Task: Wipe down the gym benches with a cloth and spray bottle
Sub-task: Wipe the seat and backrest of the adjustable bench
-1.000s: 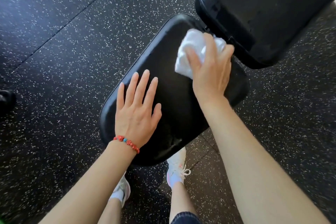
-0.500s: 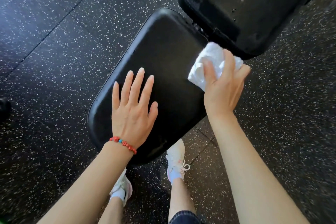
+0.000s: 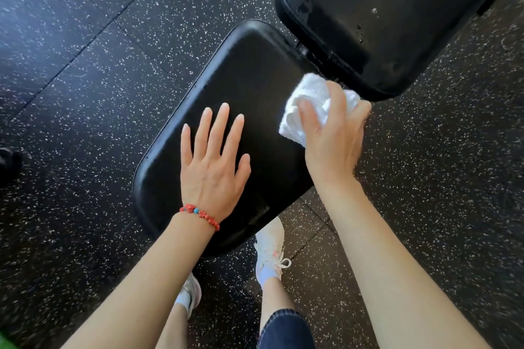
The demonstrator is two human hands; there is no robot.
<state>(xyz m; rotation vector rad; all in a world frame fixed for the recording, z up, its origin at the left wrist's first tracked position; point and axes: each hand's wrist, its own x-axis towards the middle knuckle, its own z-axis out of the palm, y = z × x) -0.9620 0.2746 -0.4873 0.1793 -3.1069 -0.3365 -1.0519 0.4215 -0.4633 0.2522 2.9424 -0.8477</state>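
Bunching a white cloth [image 3: 306, 102] in your right hand [image 3: 333, 133], you have it pressed against the right edge of the black seat pad [image 3: 255, 79], close to the corner nearest the backrest pad [image 3: 382, 8]. The seat pad's long axis runs from lower left to upper right, pointing toward the backrest. Your fingers curl closed around the cloth. Your left hand [image 3: 212, 170] lies flat and fully open on the pad, fingers spread, holding nothing, a red bead bracelet [image 3: 200, 214] at the wrist.

Bare forearms; red bead bracelet [image 3: 199, 216] with blue bead, left wrist; white sneakers [image 3: 268, 249]; dark jeans [image 3: 285, 330]
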